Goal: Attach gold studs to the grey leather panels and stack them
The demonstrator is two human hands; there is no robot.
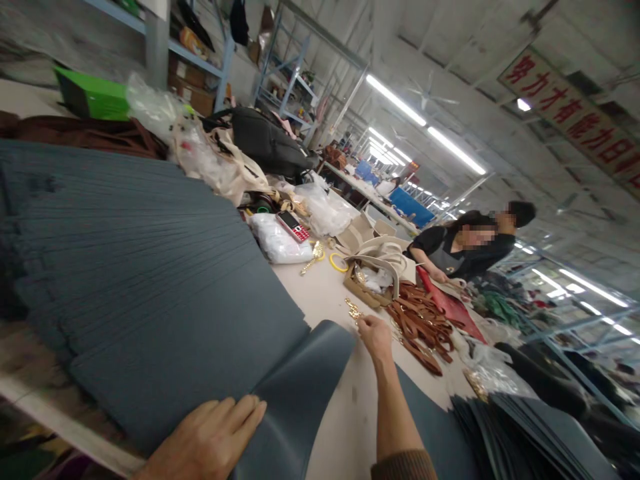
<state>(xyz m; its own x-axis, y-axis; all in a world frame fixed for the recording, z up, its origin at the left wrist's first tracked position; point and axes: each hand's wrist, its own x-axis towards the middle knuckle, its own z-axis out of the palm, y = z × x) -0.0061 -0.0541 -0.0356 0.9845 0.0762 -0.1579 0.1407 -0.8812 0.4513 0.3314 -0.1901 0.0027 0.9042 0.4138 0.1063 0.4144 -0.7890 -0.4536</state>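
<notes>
Low in the head view, my left hand (210, 430) rests on a dark blue-grey leather-like panel (305, 393), its fingers bent together over the sheet. The panel's far edge curls up off a wide, fanned stack of matching panels (150, 267). Farther forward, my right hand (376, 337) is closed in a pinch at some small gold metal fittings (353, 308) on the pale tabletop (345, 393). Its fingertips meet the fittings; what exactly sits between them is too small to make out.
Brown straps (425, 327) and a cardboard box (367, 290) lie beyond my right hand. A red keypad phone (294, 227) sits on a white plastic bag (280, 247). More dark panels (530, 433) fan out at right. Two people (465, 243) are across the table.
</notes>
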